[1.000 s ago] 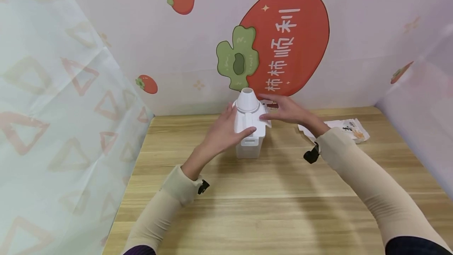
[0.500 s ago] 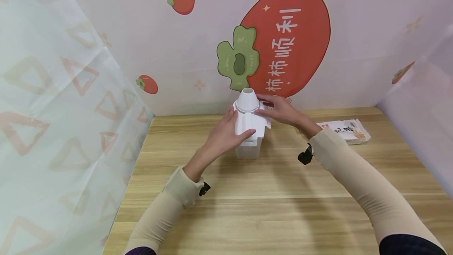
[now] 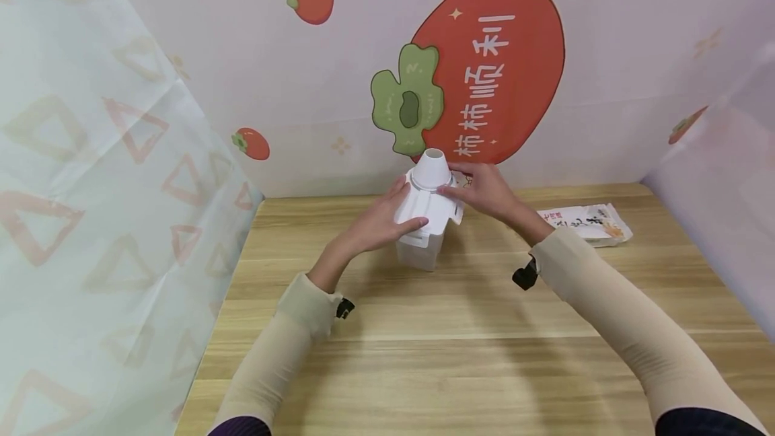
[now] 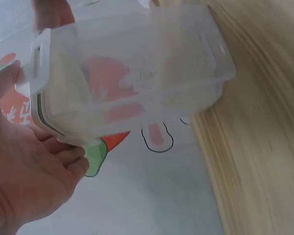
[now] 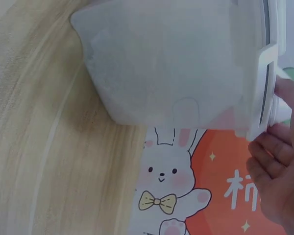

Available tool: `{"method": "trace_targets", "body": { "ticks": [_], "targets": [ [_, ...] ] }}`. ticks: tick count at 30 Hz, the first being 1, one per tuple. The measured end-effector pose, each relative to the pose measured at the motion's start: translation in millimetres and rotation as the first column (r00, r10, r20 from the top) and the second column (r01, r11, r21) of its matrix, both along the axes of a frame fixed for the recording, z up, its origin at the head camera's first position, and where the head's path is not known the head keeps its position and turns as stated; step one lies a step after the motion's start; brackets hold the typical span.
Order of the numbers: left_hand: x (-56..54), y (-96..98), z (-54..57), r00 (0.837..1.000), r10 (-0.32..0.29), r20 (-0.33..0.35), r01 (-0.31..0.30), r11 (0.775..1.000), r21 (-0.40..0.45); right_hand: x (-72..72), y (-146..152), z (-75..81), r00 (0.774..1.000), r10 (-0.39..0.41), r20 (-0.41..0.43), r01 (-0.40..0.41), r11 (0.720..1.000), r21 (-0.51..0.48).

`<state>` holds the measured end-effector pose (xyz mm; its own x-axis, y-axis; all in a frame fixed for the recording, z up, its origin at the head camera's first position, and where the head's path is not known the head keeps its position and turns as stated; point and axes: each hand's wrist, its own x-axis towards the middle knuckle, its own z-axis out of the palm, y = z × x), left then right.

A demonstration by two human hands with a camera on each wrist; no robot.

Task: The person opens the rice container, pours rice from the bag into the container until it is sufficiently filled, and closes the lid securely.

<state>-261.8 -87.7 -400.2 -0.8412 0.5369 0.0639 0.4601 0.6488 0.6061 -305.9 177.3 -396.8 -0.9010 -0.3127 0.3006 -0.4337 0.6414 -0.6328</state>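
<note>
A translucent plastic storage container [image 3: 418, 254] stands near the back of the table, turned and leaning a little. Its white lid [image 3: 424, 206] carries a white cone-shaped spout [image 3: 432, 170]. My left hand [image 3: 377, 224] grips the lid's left edge, thumb across the front top and fingers along the side. On the other side, my right hand [image 3: 484, 190] holds the lid beside the spout, its thumb at the spout's base and fingers behind. A white side clasp [image 5: 264, 93] shows near the right hand. Through the cloudy walls in the left wrist view, the contents cannot be made out.
Right of the container, a white printed packet [image 3: 587, 224] lies on the wooden table [image 3: 436, 369], partly behind my right forearm. Directly behind the table rises a printed backdrop [image 3: 327, 86] with persimmons. A side sheet [image 3: 121, 221] borders the left.
My right hand has moved in from the lid's right edge to the spout's base. The container has turned slightly, its spout shifting right and its base left. Both hands stay on it.
</note>
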Motion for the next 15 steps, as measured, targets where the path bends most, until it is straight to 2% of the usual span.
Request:
{"method": "trace_targets", "body": {
  "ticks": [10,15],
  "targets": [
    [-21.7,-5.6,2.5,0.989,-0.148,0.02,0.149,0.988,-0.033,22.0,3,-1.2,0.98,-0.155,-0.125,0.164,0.984,0.064],
    [-25.6,-7.6,4.2,0.983,-0.181,0.038,0.182,0.983,-0.011,27.5,3,3.1,0.973,-0.177,-0.148,0.192,0.976,0.098]
  ]
}}
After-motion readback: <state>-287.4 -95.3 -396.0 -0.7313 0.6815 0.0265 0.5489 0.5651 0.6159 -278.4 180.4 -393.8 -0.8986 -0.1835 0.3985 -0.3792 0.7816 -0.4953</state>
